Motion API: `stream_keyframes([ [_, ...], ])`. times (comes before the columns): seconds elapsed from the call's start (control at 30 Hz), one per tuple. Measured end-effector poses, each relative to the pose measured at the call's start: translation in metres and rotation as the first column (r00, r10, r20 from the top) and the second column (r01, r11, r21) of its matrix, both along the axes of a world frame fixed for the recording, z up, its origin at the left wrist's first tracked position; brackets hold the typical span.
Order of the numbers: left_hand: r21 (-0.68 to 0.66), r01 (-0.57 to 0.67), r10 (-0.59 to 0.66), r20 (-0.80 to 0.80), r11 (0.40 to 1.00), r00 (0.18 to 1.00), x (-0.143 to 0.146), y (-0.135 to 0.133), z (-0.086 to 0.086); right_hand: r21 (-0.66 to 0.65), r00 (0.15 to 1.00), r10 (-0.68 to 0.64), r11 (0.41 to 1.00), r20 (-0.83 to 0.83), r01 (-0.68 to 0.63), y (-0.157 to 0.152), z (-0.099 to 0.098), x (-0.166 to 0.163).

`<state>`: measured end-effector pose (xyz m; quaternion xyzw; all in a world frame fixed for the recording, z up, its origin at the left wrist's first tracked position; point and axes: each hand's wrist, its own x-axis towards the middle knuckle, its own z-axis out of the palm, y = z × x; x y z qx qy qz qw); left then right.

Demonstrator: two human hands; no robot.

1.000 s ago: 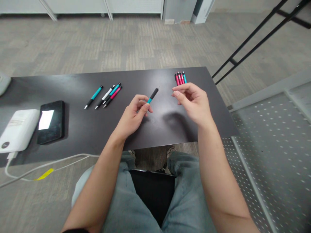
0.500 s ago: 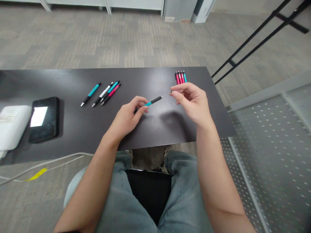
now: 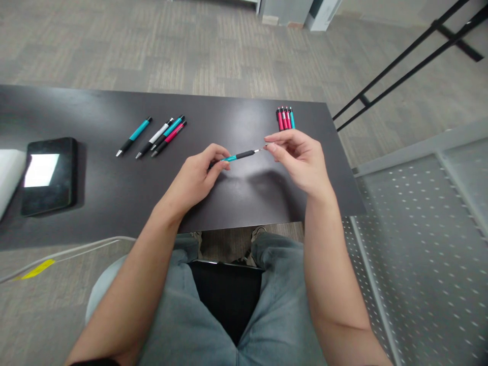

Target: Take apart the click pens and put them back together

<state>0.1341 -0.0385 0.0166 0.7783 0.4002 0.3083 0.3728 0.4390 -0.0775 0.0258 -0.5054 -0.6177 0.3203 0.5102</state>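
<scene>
Nearest: jeans (image 3: 183, 315) and a pale cable (image 3: 87, 246) with a yellow tag (image 3: 37, 269), at left. Above the desk (image 3: 236, 203), left hand (image 3: 200, 173) has its grip closed around the coloured barrel of a teal-and-black pen (image 3: 240, 155), thin end pointing right; right hand (image 3: 299, 160) has its grip in a thumb-and-forefinger pinch, seemingly on a small silvery piece (image 3: 269, 144), too tiny to identify. Change: half a second ago a clear gap sat between pen end and right fingertips; now the pen lies flatter in view and its thin end reaches the pinch. Judging from that, the work has got to bringing pen and piece end to end; touching or seated, can't tell. On the desk at left, a black device (image 3: 65, 178) and a white device (image 3: 7, 173), cut off by the frame. Farther: lone teal pen (image 3: 134, 136), then a white pen (image 3: 160, 132), another teal pen (image 3: 168, 132) and a pink pen (image 3: 176, 132) bunched together. Beyond right hand, partly hidden by it, a row of red and teal pens (image 3: 284, 120) near the far edge. Last, grey carpet (image 3: 152, 51).
</scene>
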Motion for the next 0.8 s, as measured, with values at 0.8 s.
stream_keyframes([
  [0.8,0.127,-0.006,0.022,-0.128,0.992,0.991,-0.015,0.003,-0.001,-0.095,0.990,0.072,0.994,0.125,-0.061,0.004,-0.001,-0.022],
])
